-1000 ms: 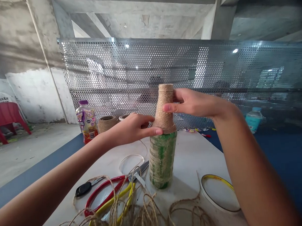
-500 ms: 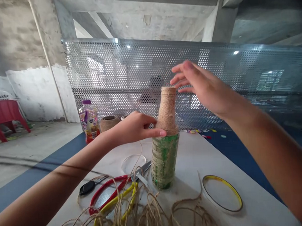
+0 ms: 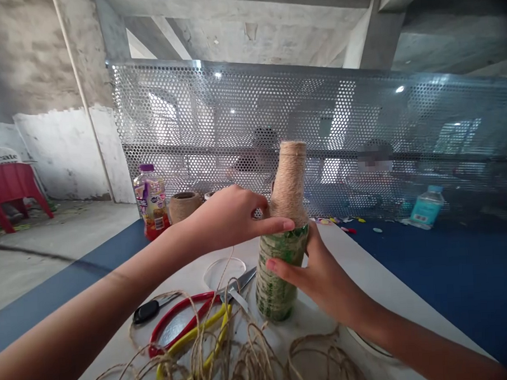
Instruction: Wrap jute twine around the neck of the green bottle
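A green glass bottle (image 3: 278,292) stands on the white tabletop, tilted slightly to the right. Jute twine wraps its neck and shoulder closely; lower down, tape-like strips cover the green glass. My left hand (image 3: 242,215) grips the bottle at the shoulder, thumb across the front along the twine's lower edge. Below it, my right hand (image 3: 311,271) holds the body from the right, thumb on the front and fingers hidden behind. Loose jute twine (image 3: 256,363) lies heaped at the near edge. Red-handled scissors (image 3: 187,319) and a yellow-handled tool (image 3: 217,331) lie left of the bottle.
A drink bottle with a purple cap (image 3: 150,200) and a twine roll (image 3: 184,205) stand at the back left. A black-handled item (image 3: 147,311) lies at left. A tape ring (image 3: 369,342) is partly under my right forearm. Beyond stands a perforated metal screen (image 3: 200,114).
My right hand has come down from beside the bottle's top to grip its body. The bottle now leans a little to the right, with my left hand still on its shoulder.
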A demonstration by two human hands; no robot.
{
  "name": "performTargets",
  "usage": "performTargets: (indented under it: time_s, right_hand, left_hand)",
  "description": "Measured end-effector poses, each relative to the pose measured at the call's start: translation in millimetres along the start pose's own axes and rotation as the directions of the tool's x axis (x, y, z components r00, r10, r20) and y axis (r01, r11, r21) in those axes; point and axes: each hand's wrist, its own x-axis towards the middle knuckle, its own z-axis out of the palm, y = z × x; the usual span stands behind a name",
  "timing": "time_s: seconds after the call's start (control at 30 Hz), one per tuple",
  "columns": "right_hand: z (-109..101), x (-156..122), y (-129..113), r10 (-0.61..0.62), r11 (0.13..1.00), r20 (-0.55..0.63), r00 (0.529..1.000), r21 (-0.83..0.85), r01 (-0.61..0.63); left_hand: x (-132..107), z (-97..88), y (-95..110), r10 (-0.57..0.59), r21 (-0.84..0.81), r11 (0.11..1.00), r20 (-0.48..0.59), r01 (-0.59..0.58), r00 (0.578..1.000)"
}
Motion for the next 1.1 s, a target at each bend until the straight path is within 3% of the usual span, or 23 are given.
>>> performTargets:
  time_s: [0.1,0.23,0.37,0.5,0.67,0.87,0.97,1.1]
  right_hand:
    - [-5,5,3,-0.047,0.998,0.042,0.998,0.044,0.045]
    - [-20,7,6,-0.115,0.986,0.204,0.972,0.146,0.086]
    - [-35,10,7,-0.148,0.989,0.325,0.934,0.076,0.13]
    - [-38,11,9,-0.107,0.99,0.237,0.966,-0.067,0.126]
    - [-30,7,8,-0.026,0.996,0.198,0.98,0.087,0.009]
    - [-23,2,8,-0.029,0.993,0.1,0.995,0.12,0.017]
    - [-29,7,8,-0.09,0.984,0.222,0.971,0.167,0.053]
    - [-46,15,1,-0.145,0.971,0.444,0.884,0.234,0.042]
  left_hand:
    - [0,1.5,-4,0.044,-0.05,0.998,0.011,-0.043,0.999]
    - [1,3.4,-9,0.114,-0.196,0.976,0.08,-0.096,0.99]
    - [0,1.2,-9,0.114,-0.207,0.974,0.113,-0.089,0.987]
    - [0,-1.5,-6,0.099,-0.191,0.979,0.117,-0.075,0.988]
    - [0,-1.3,-4,0.093,-0.194,0.978,0.106,-0.071,0.99]
    - [1,-0.6,-4,0.076,-0.191,0.98,0.102,-0.055,0.992]
    - [2,1.5,-10,0.085,-0.228,0.972,0.12,-0.056,0.989]
    - [4,5.9,-16,0.107,-0.28,0.958,0.129,-0.067,0.986]
